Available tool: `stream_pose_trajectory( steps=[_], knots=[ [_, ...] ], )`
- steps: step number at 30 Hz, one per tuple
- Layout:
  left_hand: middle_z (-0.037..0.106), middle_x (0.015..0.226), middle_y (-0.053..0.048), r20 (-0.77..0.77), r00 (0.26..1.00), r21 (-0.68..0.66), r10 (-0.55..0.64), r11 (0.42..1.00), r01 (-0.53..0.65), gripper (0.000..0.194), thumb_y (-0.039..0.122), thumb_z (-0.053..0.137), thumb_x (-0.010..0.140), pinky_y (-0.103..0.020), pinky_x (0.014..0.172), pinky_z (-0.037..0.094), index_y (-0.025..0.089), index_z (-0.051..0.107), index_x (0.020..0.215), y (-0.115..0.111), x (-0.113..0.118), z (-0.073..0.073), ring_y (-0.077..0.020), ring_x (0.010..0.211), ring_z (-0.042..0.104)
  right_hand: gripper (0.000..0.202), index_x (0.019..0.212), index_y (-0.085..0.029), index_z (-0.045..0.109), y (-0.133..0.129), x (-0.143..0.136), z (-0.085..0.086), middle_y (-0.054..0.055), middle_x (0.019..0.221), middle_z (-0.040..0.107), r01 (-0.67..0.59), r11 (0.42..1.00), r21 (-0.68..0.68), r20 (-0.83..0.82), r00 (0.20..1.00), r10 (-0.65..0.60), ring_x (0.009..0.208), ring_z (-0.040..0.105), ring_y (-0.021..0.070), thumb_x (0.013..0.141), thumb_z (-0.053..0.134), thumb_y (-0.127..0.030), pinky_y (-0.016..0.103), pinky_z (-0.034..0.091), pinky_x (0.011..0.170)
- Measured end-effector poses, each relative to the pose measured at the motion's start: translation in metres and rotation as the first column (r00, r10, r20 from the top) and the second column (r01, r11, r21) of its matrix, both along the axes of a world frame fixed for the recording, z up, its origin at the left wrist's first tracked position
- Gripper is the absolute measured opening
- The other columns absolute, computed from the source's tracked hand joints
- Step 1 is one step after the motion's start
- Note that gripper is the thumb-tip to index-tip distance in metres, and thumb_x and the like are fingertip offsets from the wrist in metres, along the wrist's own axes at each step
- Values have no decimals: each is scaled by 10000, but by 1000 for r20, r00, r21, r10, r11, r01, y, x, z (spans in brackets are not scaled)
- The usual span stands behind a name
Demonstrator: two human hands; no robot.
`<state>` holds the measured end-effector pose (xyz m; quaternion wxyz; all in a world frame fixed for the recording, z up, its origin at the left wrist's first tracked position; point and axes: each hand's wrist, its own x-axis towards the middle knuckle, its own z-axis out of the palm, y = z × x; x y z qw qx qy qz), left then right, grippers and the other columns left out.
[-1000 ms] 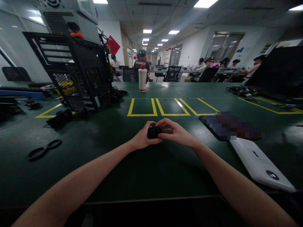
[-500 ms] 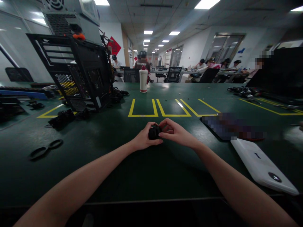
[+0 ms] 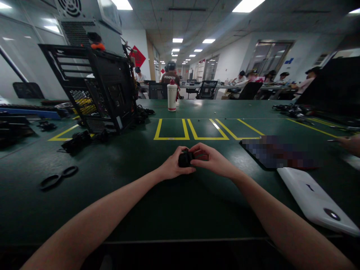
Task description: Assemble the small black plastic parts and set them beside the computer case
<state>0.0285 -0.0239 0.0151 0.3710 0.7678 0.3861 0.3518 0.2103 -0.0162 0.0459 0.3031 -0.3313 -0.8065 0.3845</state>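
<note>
A small black blocky object (image 3: 185,159) is held just over the green table (image 3: 180,210), in front of the yellow tape outlines; its kind cannot be made out. My left hand (image 3: 172,166) is wrapped round its left side, with the thumb low and the fingers behind it. From the right, my right hand (image 3: 209,159) pinches the object's near right edge with thumb and fingertips. The fingers hide part of the object.
On the left stand a black open computer case (image 3: 104,90) and black-handled scissors (image 3: 59,178). A white bottle (image 3: 172,97) is further back. To the right lie a dark flat item (image 3: 257,152) and a white device (image 3: 312,198). Another person's hand (image 3: 350,144) shows at the right edge.
The view has shifted slightly, so everything sits a little further right. Both hands keep their hold on the black object. Another person's hand has come further in at the right edge.
</note>
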Motion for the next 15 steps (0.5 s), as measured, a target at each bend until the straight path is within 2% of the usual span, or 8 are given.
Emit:
stream_pose_trajectory(
  steps=[5,9,11,15],
  knots=[
    [481,1010,-57,-22,1000,11,13,1000,-12,617,366,655,605,-331,732,425,195,345,1111,2,-2,0,-191,878,506,333,1000,-202,501,-2,-2,-1,49,1029,530,-15,1000,5,-49,999,15,959,532,174,683,600,-218,399,426,879],
    [490,1005,-47,-41,999,24,19,1000,-18,611,375,661,595,-327,733,428,207,354,1097,6,-6,0,-187,871,511,308,993,-195,488,2,-7,-9,60,1016,536,79,996,-43,-74,994,-82,949,539,178,710,578,-280,394,449,848],
    [505,985,-42,-104,994,24,25,999,-23,628,406,660,585,-337,723,429,217,359,1103,9,-8,-1,-190,847,522,267,954,-187,499,4,-9,-15,58,994,545,105,993,-50,-64,992,-108,936,545,175,716,569,-285,391,447,846],
    [506,1008,-63,-254,966,81,45,996,-25,649,470,642,578,-373,734,423,221,384,1119,14,-12,-3,-219,866,520,240,929,-191,503,7,-10,-23,46,989,549,72,990,-121,-72,994,-81,945,548,172,708,576,-248,388,447,845]
  ],
)
